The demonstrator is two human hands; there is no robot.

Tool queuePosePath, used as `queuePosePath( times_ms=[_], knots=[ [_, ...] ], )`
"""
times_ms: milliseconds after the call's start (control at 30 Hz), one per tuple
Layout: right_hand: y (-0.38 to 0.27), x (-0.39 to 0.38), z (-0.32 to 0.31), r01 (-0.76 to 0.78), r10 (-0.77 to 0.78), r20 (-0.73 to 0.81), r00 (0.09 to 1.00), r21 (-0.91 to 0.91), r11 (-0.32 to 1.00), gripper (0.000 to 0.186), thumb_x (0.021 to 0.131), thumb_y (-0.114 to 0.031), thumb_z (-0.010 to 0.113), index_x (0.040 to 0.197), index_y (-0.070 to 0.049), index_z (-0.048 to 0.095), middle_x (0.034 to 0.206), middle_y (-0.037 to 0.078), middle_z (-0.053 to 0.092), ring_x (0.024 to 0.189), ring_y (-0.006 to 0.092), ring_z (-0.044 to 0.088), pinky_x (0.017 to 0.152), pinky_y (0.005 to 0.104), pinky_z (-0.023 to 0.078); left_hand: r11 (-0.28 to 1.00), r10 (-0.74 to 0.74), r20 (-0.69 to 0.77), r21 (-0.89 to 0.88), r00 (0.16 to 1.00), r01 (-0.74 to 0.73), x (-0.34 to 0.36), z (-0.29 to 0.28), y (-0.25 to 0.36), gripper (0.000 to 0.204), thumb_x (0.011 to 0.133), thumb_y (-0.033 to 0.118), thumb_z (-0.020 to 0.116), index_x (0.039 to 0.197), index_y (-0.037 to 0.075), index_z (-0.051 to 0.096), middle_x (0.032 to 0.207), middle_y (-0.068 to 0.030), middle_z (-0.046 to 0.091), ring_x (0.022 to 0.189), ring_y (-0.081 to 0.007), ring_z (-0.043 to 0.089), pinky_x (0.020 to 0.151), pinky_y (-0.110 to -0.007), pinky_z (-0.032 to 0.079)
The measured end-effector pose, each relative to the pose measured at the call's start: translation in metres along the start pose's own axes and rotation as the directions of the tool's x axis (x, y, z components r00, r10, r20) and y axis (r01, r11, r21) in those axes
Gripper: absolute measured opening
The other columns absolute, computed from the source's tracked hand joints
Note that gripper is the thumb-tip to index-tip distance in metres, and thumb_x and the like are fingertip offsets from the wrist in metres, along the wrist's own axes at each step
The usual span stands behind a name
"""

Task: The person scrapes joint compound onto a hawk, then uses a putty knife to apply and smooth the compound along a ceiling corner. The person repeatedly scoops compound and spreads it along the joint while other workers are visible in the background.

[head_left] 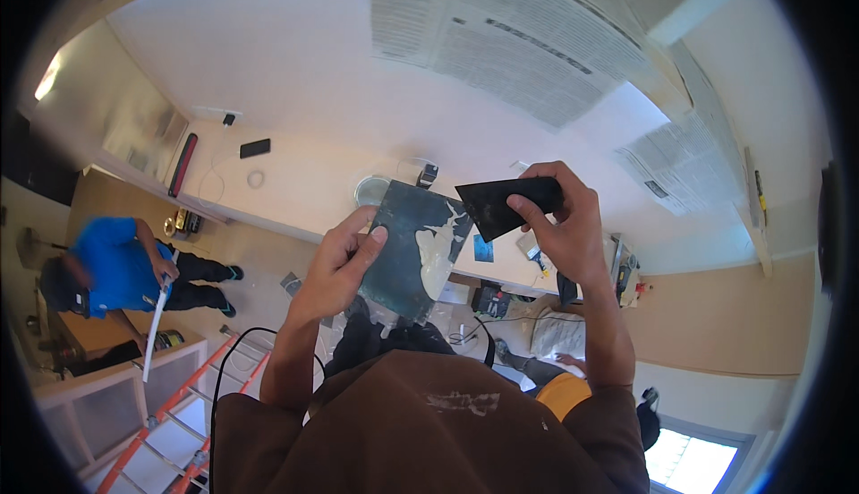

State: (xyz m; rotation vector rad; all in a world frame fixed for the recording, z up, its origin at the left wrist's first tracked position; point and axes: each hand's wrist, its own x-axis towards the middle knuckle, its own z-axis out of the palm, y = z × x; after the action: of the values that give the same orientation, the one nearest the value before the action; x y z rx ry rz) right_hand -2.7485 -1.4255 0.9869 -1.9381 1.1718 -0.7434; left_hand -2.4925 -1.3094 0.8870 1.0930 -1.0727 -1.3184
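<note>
My left hand (338,266) is closed on the edge of a dark green rectangular board (392,248), thumb on top. Cream-coloured filler paste (437,257) lies in a smeared heap on the board's right half, with thin streaks toward the far corner. In my right hand (568,225) is a black putty knife (501,206), gripped between thumb and fingers. Its slanted edge is close to the board's far right corner; whether the two touch I cannot tell. Partly hidden behind the board is a round pale container (369,191).
A phone (255,149), a black-and-red bar (184,165) and other small items rest on the long ledge. Newspaper (501,38) covers part of the wall. At left, a person in blue (116,261) holds a long white strip, near an orange ladder (143,445). Someone in yellow (565,394) is low at right.
</note>
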Motion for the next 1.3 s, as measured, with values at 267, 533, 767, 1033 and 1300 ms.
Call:
queuePosePath(
  times_ms=[267,533,767,1033,1300],
  knots=[
    [-0.001,-0.022,-0.052,0.080,-0.073,0.071,0.995,-0.098,0.992,0.022,0.086,-0.009,0.075,0.102,-0.001,0.062,0.082,0.014,0.072,0.075,0.0236,0.072,0.071,0.0316,0.053,0.998,0.024,0.031,0.057,0.999,-0.026,-0.002,0.065,0.023,0.033,0.107,0.021,0.050,0.131,-0.001,0.056,0.061,0.0055,0.042,0.057,-0.0023,0.032,0.051,-0.025,0.028],
    [0.013,-0.039,-0.066,0.215,-0.171,0.307,0.936,-0.115,0.970,0.018,0.088,-0.009,0.072,0.102,-0.004,0.062,0.081,0.015,0.071,0.071,0.0322,0.069,0.069,0.0360,0.051,0.974,-0.134,0.091,0.195,0.987,0.114,0.011,0.097,0.032,0.035,0.106,0.021,0.052,0.129,-0.005,0.057,0.070,0.0040,0.047,0.064,-0.0026,0.040,0.056,-0.022,0.033],
    [0.055,-0.049,-0.056,0.067,-0.027,0.460,0.887,-0.070,0.995,0.019,0.087,-0.008,0.074,0.101,-0.003,0.062,0.080,0.011,0.070,0.070,0.0180,0.065,0.067,0.0325,0.048,0.942,-0.323,-0.089,0.062,0.942,0.329,0.018,0.112,-0.010,0.040,0.103,0.021,0.056,0.129,-0.009,0.056,0.067,0.0042,0.043,0.061,-0.0045,0.037,0.055,-0.024,0.032],
    [0.127,-0.069,-0.025,-0.330,0.213,0.449,0.868,0.200,0.923,0.021,0.092,-0.014,0.073,0.103,-0.001,0.063,0.079,0.004,0.066,0.069,0.0081,0.061,0.060,0.0238,0.047,0.947,-0.243,-0.273,0.140,0.931,0.288,0.014,0.131,-0.066,0.040,0.104,0.018,0.053,0.133,-0.009,0.054,0.064,0.0019,0.050,0.054,-0.0050,0.042,0.048,-0.027,0.033],
    [0.098,-0.071,-0.045,0.366,-0.360,0.086,0.929,-0.062,0.929,0.021,0.086,-0.003,0.069,0.107,-0.002,0.068,0.096,0.011,0.073,0.084,0.0219,0.071,0.074,0.0332,0.057,0.969,-0.185,-0.351,0.090,0.918,0.230,-0.002,0.162,-0.040,0.035,0.106,0.018,0.049,0.133,-0.004,0.055,0.060,0.0041,0.046,0.052,-0.0033,0.038,0.046,-0.026,0.028]
  ],
)
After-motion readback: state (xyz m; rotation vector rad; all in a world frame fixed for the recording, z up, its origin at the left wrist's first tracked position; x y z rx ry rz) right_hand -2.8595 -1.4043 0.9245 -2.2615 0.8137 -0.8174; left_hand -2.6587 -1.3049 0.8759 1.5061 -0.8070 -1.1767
